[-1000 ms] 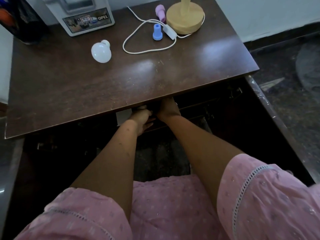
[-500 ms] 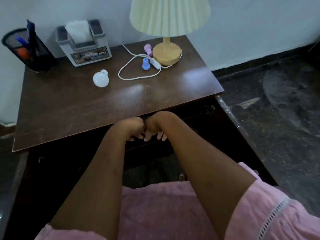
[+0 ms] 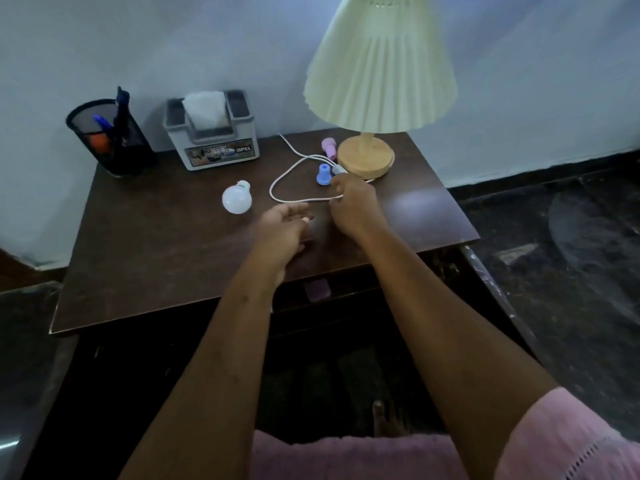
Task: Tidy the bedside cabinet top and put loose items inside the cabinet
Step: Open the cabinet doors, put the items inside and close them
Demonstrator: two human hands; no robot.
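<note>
On the cabinet top (image 3: 156, 254) the white bulb (image 3: 236, 201) lies loose. Beside it the left hand (image 3: 282, 226) hovers, fingers slack and empty. A blue cap (image 3: 323, 174) and a pink cap (image 3: 329, 147) sit by the lamp cord (image 3: 277, 192), where the right hand (image 3: 355, 206) curls, its grip unclear. Most of the tidying looks undone.
</note>
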